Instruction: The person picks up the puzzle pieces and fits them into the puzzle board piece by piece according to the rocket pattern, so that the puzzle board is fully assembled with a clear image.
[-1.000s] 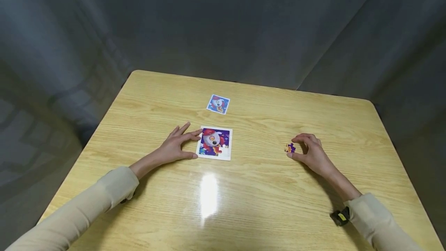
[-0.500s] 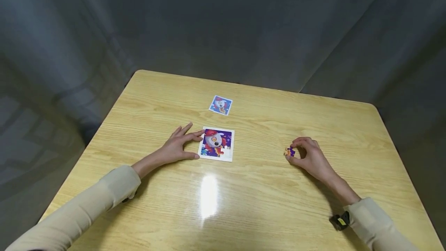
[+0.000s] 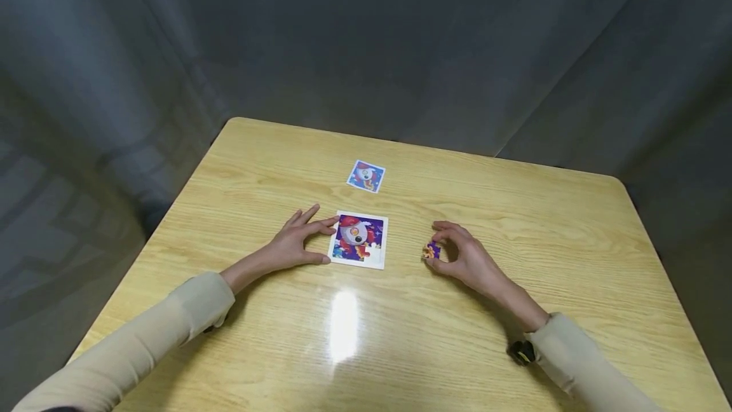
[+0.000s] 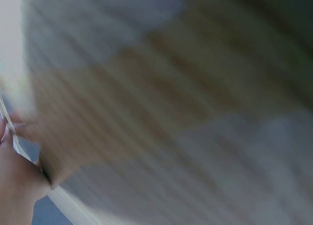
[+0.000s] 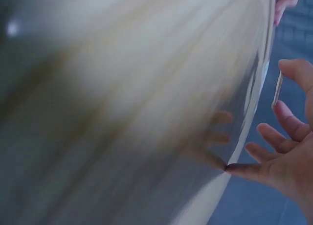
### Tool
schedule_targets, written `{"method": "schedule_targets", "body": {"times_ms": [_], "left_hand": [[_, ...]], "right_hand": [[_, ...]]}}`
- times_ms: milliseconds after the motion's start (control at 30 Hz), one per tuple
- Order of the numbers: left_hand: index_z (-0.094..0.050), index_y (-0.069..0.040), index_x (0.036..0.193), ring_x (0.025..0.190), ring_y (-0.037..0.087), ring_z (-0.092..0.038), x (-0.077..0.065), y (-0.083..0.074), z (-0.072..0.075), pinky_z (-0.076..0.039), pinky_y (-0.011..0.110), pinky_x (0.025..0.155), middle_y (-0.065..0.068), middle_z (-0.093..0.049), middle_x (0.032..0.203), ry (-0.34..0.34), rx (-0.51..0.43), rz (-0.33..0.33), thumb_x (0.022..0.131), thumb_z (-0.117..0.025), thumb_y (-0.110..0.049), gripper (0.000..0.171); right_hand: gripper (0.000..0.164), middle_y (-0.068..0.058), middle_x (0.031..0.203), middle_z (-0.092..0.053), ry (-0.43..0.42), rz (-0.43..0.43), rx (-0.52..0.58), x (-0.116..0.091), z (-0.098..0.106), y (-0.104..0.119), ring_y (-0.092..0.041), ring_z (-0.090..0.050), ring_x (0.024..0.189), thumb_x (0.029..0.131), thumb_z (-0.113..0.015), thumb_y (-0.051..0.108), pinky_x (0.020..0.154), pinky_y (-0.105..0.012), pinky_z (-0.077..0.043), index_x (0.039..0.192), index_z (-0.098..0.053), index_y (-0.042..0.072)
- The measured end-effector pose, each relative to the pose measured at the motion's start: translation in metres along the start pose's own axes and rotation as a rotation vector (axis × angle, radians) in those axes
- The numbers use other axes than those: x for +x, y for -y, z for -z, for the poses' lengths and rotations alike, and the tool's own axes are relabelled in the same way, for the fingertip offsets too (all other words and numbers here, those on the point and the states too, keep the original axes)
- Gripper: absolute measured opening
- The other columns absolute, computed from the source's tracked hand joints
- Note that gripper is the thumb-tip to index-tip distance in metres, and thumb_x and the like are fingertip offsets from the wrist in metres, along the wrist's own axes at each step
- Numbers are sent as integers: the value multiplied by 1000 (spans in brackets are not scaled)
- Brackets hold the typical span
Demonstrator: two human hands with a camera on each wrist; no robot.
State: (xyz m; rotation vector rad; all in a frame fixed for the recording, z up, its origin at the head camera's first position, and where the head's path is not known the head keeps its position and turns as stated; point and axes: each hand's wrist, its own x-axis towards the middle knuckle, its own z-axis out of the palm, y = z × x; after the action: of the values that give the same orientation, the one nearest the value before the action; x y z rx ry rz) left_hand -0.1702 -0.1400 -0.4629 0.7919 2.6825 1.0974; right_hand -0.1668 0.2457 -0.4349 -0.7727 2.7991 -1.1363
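A square jigsaw puzzle (image 3: 354,232) in a white frame, with a rocket picture, lies on the table; its lower right corner shows a white gap. My left hand (image 3: 293,243) rests at the frame's left edge, thumb and forefinger touching it, the other fingers spread. To the right of the frame, my right hand (image 3: 469,260) pinches a purple and orange puzzle piece (image 3: 433,250) between thumb and finger. Seen edge-on in the right wrist view, that puzzle piece (image 5: 278,89) is thin and apart from the tabletop. Only part of my left hand (image 4: 17,181) shows in the left wrist view.
A small card (image 3: 366,176) with a similar rocket picture lies behind the puzzle. The wooden table (image 3: 549,221) has a bright reflection near its front middle. Dark grey curtains (image 3: 354,49) hang behind and beside it.
My right hand has moved left with the puzzle piece, closer to the frame. My left hand stays at the frame's left edge. The head view has shifted slightly.
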Motion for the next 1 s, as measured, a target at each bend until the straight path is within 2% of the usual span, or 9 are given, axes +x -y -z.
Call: {"method": "schedule_targets", "body": {"times_ms": [167, 333, 633, 1000], "left_hand": [[-62, -18, 124, 148, 27, -7, -1, 3, -2, 5, 50, 117, -9, -39, 150, 2, 1, 8, 78, -78, -41, 54], [-63, -18, 124, 148, 28, -8, -2, 5, -4, 4, 52, 117, -8, -41, 150, -7, -13, 9, 78, -79, -40, 53], [-63, -17, 123, 147, 28, -8, -2, 4, -1, 4, 51, 117, -8, -41, 150, -10, -9, 2, 78, -79, -39, 53], [-62, -18, 123, 147, 28, -9, -3, 7, 0, 3, 51, 118, -7, -41, 150, -14, 9, 0, 77, -80, -37, 52]], "right_hand": [[38, -17, 135, -53, 51, 56, 25, 17, -21, 19, -34, -46, 129, 74, -83, 16, 109, -48, -35, 105, -64, 4], [40, -16, 134, -56, 83, 72, 36, 29, -37, 30, -33, -46, 129, 74, -83, 19, 111, -46, -33, 107, -65, 3], [42, -16, 133, -57, 95, 87, 51, 43, -50, 40, -33, -44, 131, 74, -83, 19, 112, -46, -32, 108, -65, 1], [45, -18, 140, -50, 132, 55, 9, 53, -63, 52, -36, -38, 135, 73, -82, 22, 112, -50, -29, 110, -65, 2]]}}
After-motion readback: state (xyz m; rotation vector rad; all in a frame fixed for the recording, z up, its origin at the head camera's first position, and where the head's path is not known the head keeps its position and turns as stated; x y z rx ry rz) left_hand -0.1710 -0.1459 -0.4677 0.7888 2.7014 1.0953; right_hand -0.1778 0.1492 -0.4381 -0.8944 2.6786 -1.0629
